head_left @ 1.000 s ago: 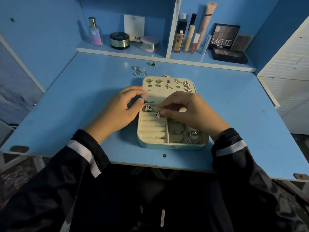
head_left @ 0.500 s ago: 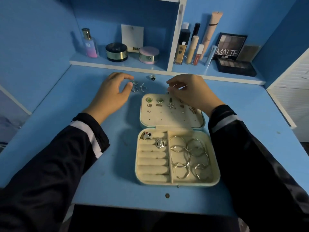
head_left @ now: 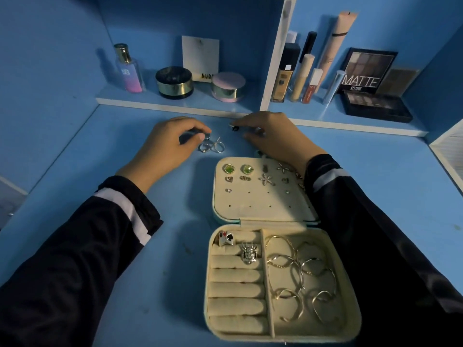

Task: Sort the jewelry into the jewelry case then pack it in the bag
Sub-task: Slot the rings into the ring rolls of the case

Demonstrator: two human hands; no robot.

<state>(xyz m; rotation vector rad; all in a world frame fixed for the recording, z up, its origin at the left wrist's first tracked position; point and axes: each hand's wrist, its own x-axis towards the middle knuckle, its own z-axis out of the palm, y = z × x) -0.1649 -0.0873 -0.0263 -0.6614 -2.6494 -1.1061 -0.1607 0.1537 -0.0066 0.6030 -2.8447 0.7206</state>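
Nearest lies the open cream velvet jewelry case [head_left: 235, 289], flat on the blue desk [head_left: 175, 246]. Its lower tray has ring rolls on the left, where a playing-card-suit ring [head_left: 226, 238] and an ornate silver ring [head_left: 249, 254] sit tucked in near the top. The right compartment holds a tangle of thin metal bangles [head_left: 283, 261]. Beyond the hinge, the lid's cream perforated panel [head_left: 263, 204] carries a pair of green square stud earrings [head_left: 228, 169], silver star-shaped earrings [head_left: 266, 179] and several smaller studs. The dark right sleeve with a white stripe [head_left: 375, 246] crosses the lid's right edge and hides some of those pieces.

Past the case, both hands reach to the back of the desk. The left hand [head_left: 170, 144] is curled, thumb and forefinger meeting at a small cluster of loose silver rings [head_left: 211, 146]; I cannot tell whether it actually grips one. The right hand [head_left: 273, 136] arches palm-down, fingertips bent to the desk beside a small dark-stone ring [head_left: 234, 127]; whether it holds that ring is unclear.

Behind them runs a low blue shelf [head_left: 175, 102] with a pink-tinted perfume bottle [head_left: 129, 68], a black-and-gold round jar [head_left: 174, 82], a pale pink round compact [head_left: 228, 86] and a white card [head_left: 200, 58]. Right of the divider stand a foundation bottle [head_left: 284, 73], slim tubes, and an upright eyeshadow palette marked MATTE [head_left: 365, 71] behind a flat black palette [head_left: 375, 107].
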